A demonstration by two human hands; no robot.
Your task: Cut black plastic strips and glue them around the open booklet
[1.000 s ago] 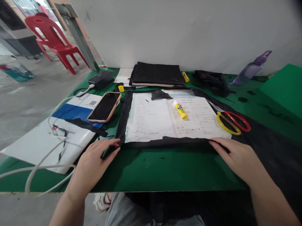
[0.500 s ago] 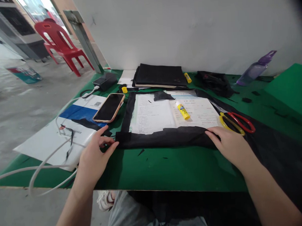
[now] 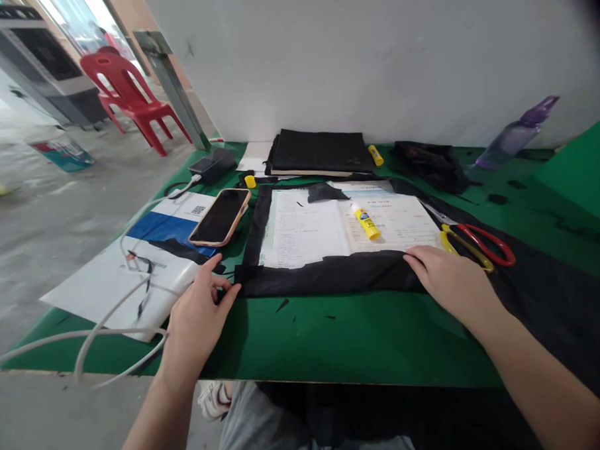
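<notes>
An open printed book lies on the green table, with black fabric folded over its near edge. My left hand pinches the left end of that fold between thumb and fingers. Toward the right end, my right hand grips the same strip, its fingertips partly hidden. A yellow glue stick rests on the right page, and a loose black scrap lies across the top of the pages. Scissors with red and yellow handles lie right of the book.
A phone, a white and blue sheet and a white cable are at the left. A black-covered book, crumpled black fabric and a purple bottle stand or lie at the back. A red chair stands beyond.
The whole view has shifted slightly, moving the table items a little to the right. My right hand has slid slightly left along the folded strip; my left hand still pinches its end.
</notes>
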